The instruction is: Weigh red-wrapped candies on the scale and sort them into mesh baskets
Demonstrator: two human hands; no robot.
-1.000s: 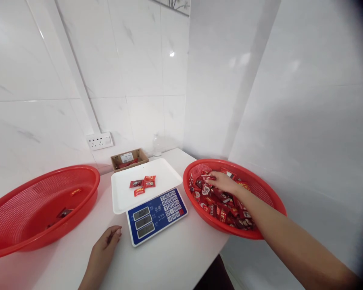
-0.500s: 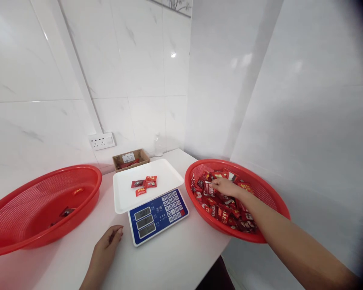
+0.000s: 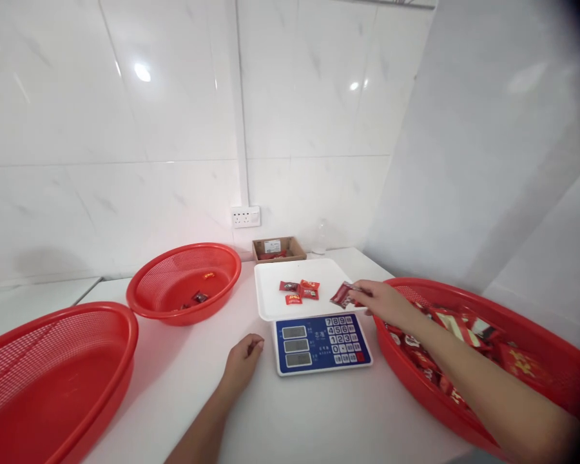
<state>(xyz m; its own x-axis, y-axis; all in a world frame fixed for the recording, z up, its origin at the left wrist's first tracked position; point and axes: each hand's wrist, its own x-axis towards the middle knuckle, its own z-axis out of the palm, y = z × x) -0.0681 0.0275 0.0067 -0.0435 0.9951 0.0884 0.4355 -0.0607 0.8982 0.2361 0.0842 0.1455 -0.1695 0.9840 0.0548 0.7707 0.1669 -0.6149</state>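
Observation:
My right hand (image 3: 386,303) pinches a dark red wrapped candy (image 3: 341,295) over the right edge of the white weighing tray (image 3: 270,303). A bit of brighter red wrapper shows under its fingers. Several small wrapped candies (image 3: 309,292), red and dark brown, lie together on the tray. Below the tray is the blue panel of the digital scale (image 3: 319,341), with keys and three displays. Closed with its fingers curled, my left hand (image 3: 244,359) rests on the white table just left of the scale; nothing shows in it.
A red basket (image 3: 401,341) full of wrapped candies stands at the right, under my forearm. Two more red baskets stand left: the farther basket (image 3: 227,277) holds a few candies, the nearer basket (image 3: 120,361) is partly cut off. A cardboard box (image 3: 294,251) and clear bottle (image 3: 320,238) stand behind.
My right hand has lifted out of the candy basket and moved left to the tray with a candy. The view has turned left, bringing in another red basket. My left hand stays beside the scale.

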